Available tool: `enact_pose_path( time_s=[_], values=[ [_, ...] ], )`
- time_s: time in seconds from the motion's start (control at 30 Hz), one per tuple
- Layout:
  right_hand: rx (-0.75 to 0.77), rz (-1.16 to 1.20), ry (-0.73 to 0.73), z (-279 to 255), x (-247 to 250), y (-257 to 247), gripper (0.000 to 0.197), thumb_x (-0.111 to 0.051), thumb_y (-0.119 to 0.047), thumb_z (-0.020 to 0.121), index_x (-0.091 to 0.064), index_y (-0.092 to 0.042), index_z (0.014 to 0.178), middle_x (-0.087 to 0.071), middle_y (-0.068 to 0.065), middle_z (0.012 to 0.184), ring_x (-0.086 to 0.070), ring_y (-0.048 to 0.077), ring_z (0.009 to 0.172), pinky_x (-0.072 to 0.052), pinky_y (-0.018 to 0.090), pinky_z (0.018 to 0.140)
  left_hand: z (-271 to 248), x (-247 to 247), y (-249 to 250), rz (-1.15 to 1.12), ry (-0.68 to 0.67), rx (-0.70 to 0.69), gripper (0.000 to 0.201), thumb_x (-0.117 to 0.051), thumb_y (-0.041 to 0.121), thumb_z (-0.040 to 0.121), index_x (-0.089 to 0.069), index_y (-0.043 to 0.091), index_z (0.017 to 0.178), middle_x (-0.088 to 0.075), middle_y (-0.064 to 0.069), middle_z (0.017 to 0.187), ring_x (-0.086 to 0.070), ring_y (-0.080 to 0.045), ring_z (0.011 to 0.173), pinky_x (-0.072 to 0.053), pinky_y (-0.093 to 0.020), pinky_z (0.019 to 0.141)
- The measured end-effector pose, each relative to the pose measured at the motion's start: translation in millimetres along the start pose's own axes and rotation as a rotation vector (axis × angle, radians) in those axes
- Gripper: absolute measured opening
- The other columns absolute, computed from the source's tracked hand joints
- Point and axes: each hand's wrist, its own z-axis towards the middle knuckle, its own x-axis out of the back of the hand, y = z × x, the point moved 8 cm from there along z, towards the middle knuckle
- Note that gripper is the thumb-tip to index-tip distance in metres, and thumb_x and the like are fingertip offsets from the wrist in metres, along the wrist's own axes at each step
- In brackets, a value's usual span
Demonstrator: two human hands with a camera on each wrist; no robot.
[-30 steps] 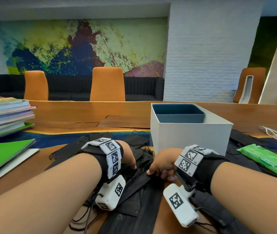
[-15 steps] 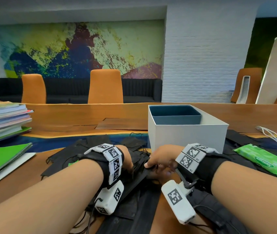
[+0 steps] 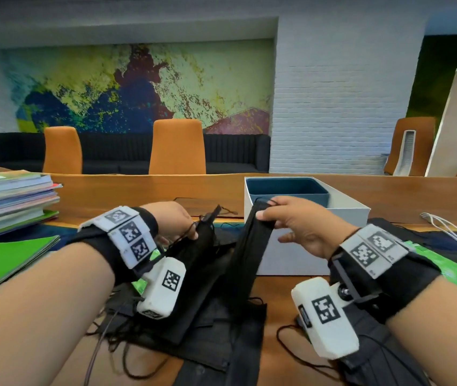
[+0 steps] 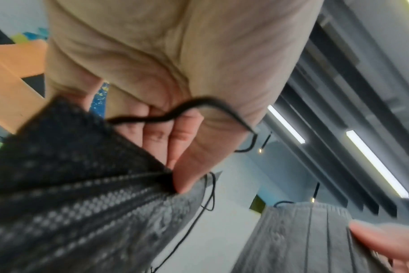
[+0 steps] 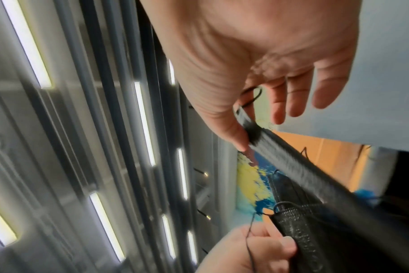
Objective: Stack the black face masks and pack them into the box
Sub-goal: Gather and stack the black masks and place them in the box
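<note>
- Nearest you, at 6 o'clock, loose black face masks (image 3: 208, 332) lie heaped on the counter (image 3: 274, 293).
- Your left hand (image 3: 175, 218) has risen from that heap, fingers curled round the end of one mask (image 3: 194, 254).
- Your right hand (image 3: 295, 224), at 1 o'clock, now pinches a second mask (image 3: 249, 246) between thumb and forefinger, its other fingers spread.
- Both masks are lifted apart, so pairing them is probably next.
- Beyond, the box (image 3: 341, 215) stands open at 1 o'clock, with no masks visible inside.
</note>
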Motion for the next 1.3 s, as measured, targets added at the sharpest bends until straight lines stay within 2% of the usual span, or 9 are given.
enact_pose_path(
  time_s=[0.13, 0.23, 0.33, 0.47, 0.57, 0.73, 0.93, 1.1, 1.3],
  values=[
    [0.133, 0.329, 0.041, 1.7, 22.2, -14.0, 0.015, -0.062, -0.011, 0.089, -0.063, -0.015, 0.103, -0.070, 0.003, 0.087, -0.066, 0.016, 0.085, -0.050, 0.029, 0.068, -5.6, 21.3, 0.1, -0.230, 0.107, -0.022, 0.025, -0.054, 0.015, 0.095, -0.052, 0.012, 0.070, -0.051, -0.005, 0.070, -0.047, -0.017, 0.064, -0.036, -0.024, 0.057],
    [0.183, 0.498, 0.057, 3.5, 32.8, -21.9, 0.016, -0.062, -0.010, 0.088, -0.064, -0.011, 0.103, -0.071, 0.009, 0.091, -0.068, 0.024, 0.089, -0.056, 0.037, 0.076, -0.3, 33.0, -2.2, -0.396, 0.188, -0.052, 0.018, -0.051, 0.016, 0.097, -0.058, 0.007, 0.082, -0.061, -0.013, 0.085, -0.058, -0.027, 0.081, -0.047, -0.033, 0.077],
    [0.242, 0.633, 0.037, 4.3, 31.6, -28.8, 0.008, -0.058, -0.008, 0.090, -0.062, -0.014, 0.094, -0.071, 0.007, 0.090, -0.069, 0.022, 0.088, -0.058, 0.038, 0.076, 4.0, 29.1, -6.0, -0.775, 0.172, -0.069, 0.015, -0.045, 0.010, 0.098, -0.055, 0.007, 0.087, -0.061, -0.018, 0.092, -0.059, -0.030, 0.089, -0.046, -0.042, 0.088],
    [0.266, 0.613, 0.058, 12.3, 22.7, -26.8, 0.012, -0.056, -0.009, 0.092, -0.064, -0.014, 0.100, -0.071, 0.009, 0.104, -0.065, 0.025, 0.106, -0.050, 0.043, 0.095, 11.6, 24.2, -6.6, -0.999, 0.189, -0.135, 0.015, -0.044, 0.010, 0.097, -0.058, 0.007, 0.100, -0.063, -0.019, 0.105, -0.058, -0.035, 0.106, -0.038, -0.053, 0.105],
    [0.257, 0.566, 0.046, 17.6, 15.9, -21.9, 0.014, -0.056, -0.010, 0.092, -0.066, -0.011, 0.103, -0.072, 0.011, 0.106, -0.065, 0.026, 0.107, -0.049, 0.042, 0.096, 12.1, 20.8, -0.5, -1.169, 0.216, -0.243, 0.022, -0.040, 0.007, 0.098, -0.057, 0.011, 0.085, -0.064, -0.008, 0.085, -0.060, -0.025, 0.087, -0.044, -0.040, 0.090],
    [0.206, 0.632, -0.078, 18.8, 6.8, -13.9, 0.023, -0.054, -0.011, 0.093, -0.064, -0.005, 0.112, -0.072, 0.009, 0.103, -0.067, 0.022, 0.099, -0.052, 0.035, 0.089, 3.3, 10.9, 5.8, -1.453, 0.221, -0.396, 0.025, -0.037, 0.009, 0.099, -0.058, 0.014, 0.087, -0.072, -0.002, 0.077, -0.069, -0.013, 0.072, -0.057, -0.028, 0.071],
    [0.117, 0.663, -0.138, 10.5, -13.6, -2.4, 0.020, -0.054, -0.012, 0.092, -0.066, -0.005, 0.107, -0.072, 0.009, 0.099, -0.068, 0.021, 0.094, -0.056, 0.036, 0.083, 5.8, -22.5, 8.2, -1.493, 0.126, -0.383, 0.024, -0.039, 0.010, 0.099, -0.059, 0.019, 0.089, -0.072, 0.000, 0.083, -0.067, -0.014, 0.079, -0.053, -0.031, 0.068],
    [0.081, 0.634, -0.102, 10.0, -33.6, 13.6, 0.016, -0.054, -0.009, 0.093, -0.067, -0.006, 0.102, -0.073, 0.012, 0.101, -0.069, 0.021, 0.094, -0.052, 0.037, 0.091, 5.3, -37.2, 17.6, -1.414, -0.002, -0.412, 0.015, -0.046, 0.010, 0.093, -0.057, 0.019, 0.087, -0.069, -0.001, 0.086, -0.065, -0.014, 0.080, -0.051, -0.029, 0.066],
    [0.092, 0.617, -0.017, 13.5, -38.1, 23.2, 0.014, -0.056, -0.006, 0.092, -0.065, -0.012, 0.099, -0.072, 0.008, 0.097, -0.067, 0.022, 0.096, -0.054, 0.037, 0.084, 5.9, -38.9, 10.5, -1.351, -0.050, -0.395, 0.018, -0.045, 0.008, 0.093, -0.059, 0.012, 0.103, -0.067, -0.008, 0.092, -0.063, -0.021, 0.086, -0.048, -0.036, 0.076]
  ],
)
